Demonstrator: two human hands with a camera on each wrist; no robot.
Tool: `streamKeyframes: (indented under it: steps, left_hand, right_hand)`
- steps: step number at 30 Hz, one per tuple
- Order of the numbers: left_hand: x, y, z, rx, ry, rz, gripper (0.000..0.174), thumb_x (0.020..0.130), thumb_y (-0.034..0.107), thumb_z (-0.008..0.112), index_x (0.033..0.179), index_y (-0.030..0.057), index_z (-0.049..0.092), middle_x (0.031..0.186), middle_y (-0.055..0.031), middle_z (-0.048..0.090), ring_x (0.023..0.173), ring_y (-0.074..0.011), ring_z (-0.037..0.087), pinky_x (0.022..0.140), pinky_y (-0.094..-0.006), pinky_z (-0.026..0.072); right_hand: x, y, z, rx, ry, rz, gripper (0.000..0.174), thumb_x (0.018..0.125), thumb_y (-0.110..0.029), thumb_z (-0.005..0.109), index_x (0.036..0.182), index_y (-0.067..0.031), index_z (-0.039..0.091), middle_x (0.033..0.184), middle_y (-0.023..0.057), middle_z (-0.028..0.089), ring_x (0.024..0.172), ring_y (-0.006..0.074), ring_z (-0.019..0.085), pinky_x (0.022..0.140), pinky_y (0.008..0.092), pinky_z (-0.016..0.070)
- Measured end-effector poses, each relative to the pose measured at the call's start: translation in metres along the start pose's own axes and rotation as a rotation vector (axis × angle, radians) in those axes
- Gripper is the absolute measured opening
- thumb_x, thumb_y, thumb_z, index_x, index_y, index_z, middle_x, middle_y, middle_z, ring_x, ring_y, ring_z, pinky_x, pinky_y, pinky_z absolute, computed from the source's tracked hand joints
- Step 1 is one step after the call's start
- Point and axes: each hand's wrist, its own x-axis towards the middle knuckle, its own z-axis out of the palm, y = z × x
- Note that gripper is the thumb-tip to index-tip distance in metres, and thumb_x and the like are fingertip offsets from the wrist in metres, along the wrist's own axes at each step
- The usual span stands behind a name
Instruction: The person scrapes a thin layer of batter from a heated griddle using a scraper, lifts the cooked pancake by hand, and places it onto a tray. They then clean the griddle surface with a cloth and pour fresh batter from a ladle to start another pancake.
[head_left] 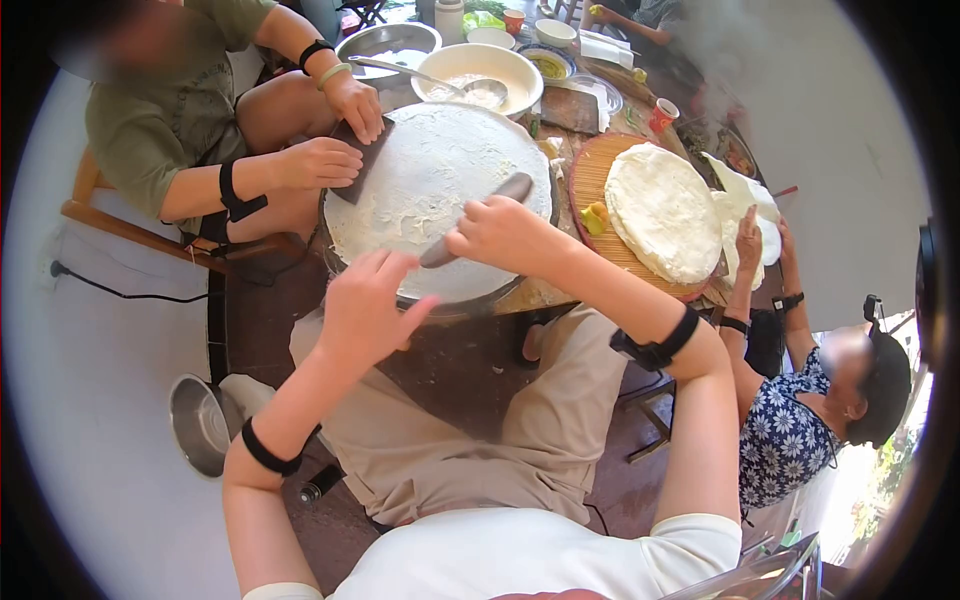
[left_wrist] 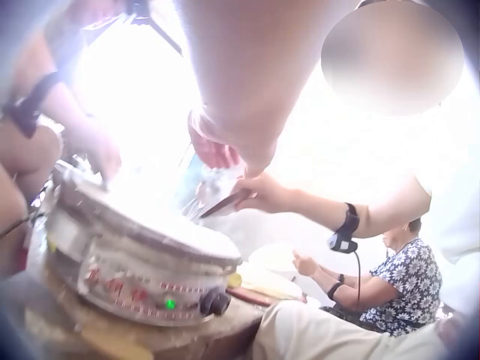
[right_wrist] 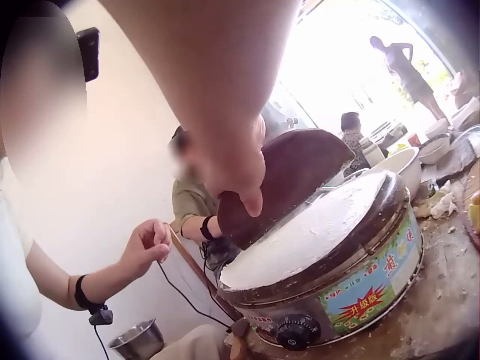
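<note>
A thin white sheet of batter [head_left: 440,170] covers the round griddle [right_wrist: 300,289], whose side carries a dial. My right hand [head_left: 505,235] grips a dark flat scraper [head_left: 515,187] over the sheet's near right part; in the right wrist view the scraper [right_wrist: 300,169] stands tilted, its edge at the white surface. My left hand [head_left: 365,310] is raised by the griddle's near left rim, fingers loosely bent, holding nothing. Across the left side, another person's hands hold a dark rectangular plate [head_left: 362,160] against the sheet's edge.
Right of the griddle, a woven tray [head_left: 590,165] bears stacked flat rounds [head_left: 662,212]. Behind stand a white bowl [head_left: 520,72] with a ladle and a metal basin [head_left: 385,40]. A person at the right holds a thin sheet [head_left: 745,195]. A metal bowl [head_left: 203,425] lies low at left.
</note>
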Motion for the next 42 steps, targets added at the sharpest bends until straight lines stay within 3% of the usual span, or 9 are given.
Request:
streamKeyframes:
  steps: [5,9,12,19,23,24,29,36,42]
  left_hand:
    - [0.062,-0.048,0.05,0.291,-0.119,-0.077,0.023,0.069,0.02,0.07,0.076,0.003,0.056,0.075,-0.0129,0.06,0.072,-0.0313,0.059,0.062,-0.0394,0.0471]
    - [0.115,-0.077,0.069,0.399,-0.057,0.057,0.014,0.074,0.015,0.063,0.073,0.0024,0.057,0.069,-0.0139,0.06,0.068,-0.0316,0.06,0.061,-0.0398,0.0471]
    - [0.138,-0.077,0.081,0.423,-0.117,0.034,0.012,0.075,0.014,0.061,0.073,0.003,0.058,0.069,-0.0139,0.06,0.069,-0.0315,0.06,0.062,-0.0405,0.0469]
    - [0.156,-0.055,0.112,0.301,-0.175,0.073,0.012,0.075,0.015,0.062,0.077,0.0034,0.061,0.072,-0.0148,0.062,0.071,-0.0315,0.06,0.066,-0.0407,0.0466]
    - [0.167,-0.036,0.12,0.247,-0.268,0.111,0.013,0.073,0.013,0.064,0.08,0.0026,0.063,0.075,-0.0153,0.063,0.073,-0.0316,0.061,0.067,-0.0398,0.0469]
    - [0.168,-0.032,0.122,0.221,-0.286,0.111,0.013,0.073,0.013,0.064,0.08,0.0025,0.063,0.075,-0.0154,0.063,0.074,-0.0317,0.061,0.068,-0.0398,0.047]
    - [0.162,-0.005,0.131,0.21,-0.342,0.169,0.013,0.071,0.012,0.065,0.08,0.0023,0.064,0.074,-0.0156,0.063,0.074,-0.0323,0.061,0.068,-0.0404,0.0468]
    - [0.126,0.02,0.14,0.248,-0.36,0.348,0.009,0.07,0.008,0.062,0.074,0.0033,0.056,0.069,-0.0155,0.059,0.072,-0.0336,0.058,0.066,-0.0427,0.0455]
    - [0.073,0.026,0.132,0.244,-0.37,0.428,0.019,0.067,0.006,0.063,0.082,0.0042,0.053,0.076,-0.0114,0.059,0.078,-0.03,0.057,0.067,-0.0387,0.0467]
  right_hand:
    - [0.042,0.034,0.054,-0.088,0.093,-0.058,0.005,0.076,-0.019,0.055,0.079,-0.0141,0.055,0.071,-0.0056,0.058,0.078,0.0111,0.056,0.061,0.0246,0.0429]
    - [0.04,0.081,0.081,0.361,0.096,0.287,0.005,0.075,-0.007,0.054,0.076,-0.0102,0.058,0.076,0.0048,0.061,0.085,0.0229,0.059,0.069,0.0345,0.0474]
    - [0.024,0.116,0.098,0.499,-0.082,0.472,0.013,0.073,-0.003,0.053,0.079,-0.0121,0.061,0.078,0.0095,0.061,0.083,0.0285,0.059,0.073,0.0393,0.0461]
    - [-0.01,0.141,0.102,0.317,-0.099,0.398,0.009,0.075,-0.006,0.054,0.075,-0.0114,0.062,0.082,0.0092,0.06,0.088,0.0259,0.058,0.073,0.0357,0.0467]
    - [-0.045,0.136,0.111,0.286,-0.062,0.455,0.008,0.075,-0.007,0.055,0.078,-0.0105,0.061,0.083,0.0084,0.06,0.09,0.0244,0.058,0.074,0.0345,0.0481]
    - [-0.053,0.134,0.105,0.268,-0.089,0.437,0.011,0.069,-0.002,0.059,0.076,-0.0102,0.057,0.082,0.0036,0.059,0.09,0.0232,0.057,0.078,0.0325,0.0474]
    - [-0.088,0.114,0.1,0.147,-0.085,0.432,0.005,0.073,-0.009,0.058,0.077,-0.0111,0.06,0.082,0.0031,0.061,0.089,0.0203,0.059,0.072,0.0317,0.0496]
    - [-0.121,0.043,0.068,-0.111,-0.108,0.483,0.009,0.071,-0.015,0.058,0.079,-0.011,0.057,0.076,-0.0004,0.058,0.078,0.0157,0.058,0.061,0.0273,0.0484]
    - [-0.12,-0.03,0.045,-0.128,-0.191,0.529,0.011,0.07,-0.016,0.057,0.077,-0.0083,0.056,0.073,0.004,0.056,0.07,0.0173,0.054,0.055,0.0264,0.0451]
